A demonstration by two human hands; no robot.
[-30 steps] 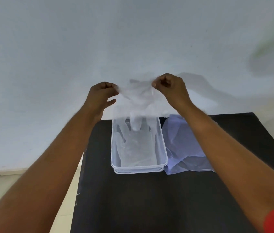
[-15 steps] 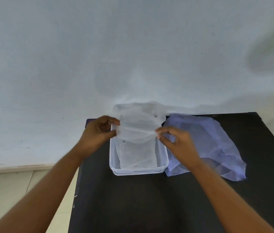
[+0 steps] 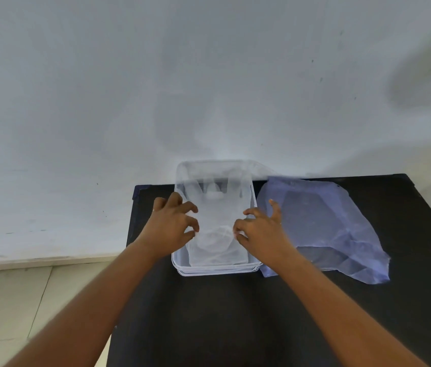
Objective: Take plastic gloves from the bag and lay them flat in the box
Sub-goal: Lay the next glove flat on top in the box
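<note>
In the head view, a clear box (image 3: 215, 270) sits on a dark table (image 3: 235, 327) against a pale wall (image 3: 209, 75), with a bluish bag (image 3: 322, 226) lying just beside it on the right. A thin plastic glove (image 3: 218, 221) lies inside the box, its finger end toward the wall and its cuff end near the front wall; whether other gloves lie under it cannot be told. The left hand (image 3: 173, 229) is over the box's left edge and the right hand (image 3: 260, 231) over its right edge, both with fingers (image 3: 191, 207) curled and tips at the glove's sides; whether they pinch the film or only press it is unclear. The step in hand looks like flattening the glove. Doing it well probably means drawing the two sides lightly apart to clear the crease near the middle, pressing the film down, then lifting the fingers straight up so the clingy plastic does not follow.
</note>
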